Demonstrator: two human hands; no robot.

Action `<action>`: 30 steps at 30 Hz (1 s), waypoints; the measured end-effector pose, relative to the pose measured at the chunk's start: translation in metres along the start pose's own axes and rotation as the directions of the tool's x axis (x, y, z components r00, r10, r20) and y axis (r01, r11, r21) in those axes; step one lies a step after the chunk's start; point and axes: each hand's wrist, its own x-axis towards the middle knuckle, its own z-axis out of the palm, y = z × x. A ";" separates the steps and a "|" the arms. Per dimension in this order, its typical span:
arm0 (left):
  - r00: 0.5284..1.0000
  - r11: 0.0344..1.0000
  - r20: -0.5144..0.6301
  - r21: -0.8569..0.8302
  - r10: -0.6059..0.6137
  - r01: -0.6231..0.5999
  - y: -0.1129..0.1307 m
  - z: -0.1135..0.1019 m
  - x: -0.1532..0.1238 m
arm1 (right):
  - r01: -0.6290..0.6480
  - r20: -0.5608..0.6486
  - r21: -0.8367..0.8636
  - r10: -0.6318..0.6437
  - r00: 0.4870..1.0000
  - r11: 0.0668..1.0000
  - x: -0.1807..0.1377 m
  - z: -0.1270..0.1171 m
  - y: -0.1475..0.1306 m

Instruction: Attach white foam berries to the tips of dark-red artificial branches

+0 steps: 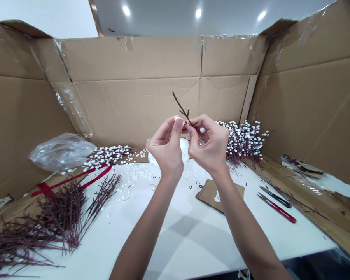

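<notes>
item: dark red twig (181, 107), held above the white table (189, 233), long axis tilted, tip pointing up and left. left hand (165, 147): fingers curled, thumb and forefinger pinching a white bead (177, 118) at the twig. right hand (210, 146): fingers closed on the twig's lower end.

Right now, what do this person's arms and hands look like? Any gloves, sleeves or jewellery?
Both arms are bare from the bottom edge of the picture up to the wrists, with no sleeves in view. The left hand and the right hand wear no gloves, and no rings, watch or bracelets show. The nails look short and unpainted. No markings show on either arm.
</notes>
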 end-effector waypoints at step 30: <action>0.994 0.985 -0.072 -0.158 -0.078 0.066 0.004 -0.001 0.004 | -0.260 0.082 0.336 0.247 0.966 0.905 0.003 0.008 0.001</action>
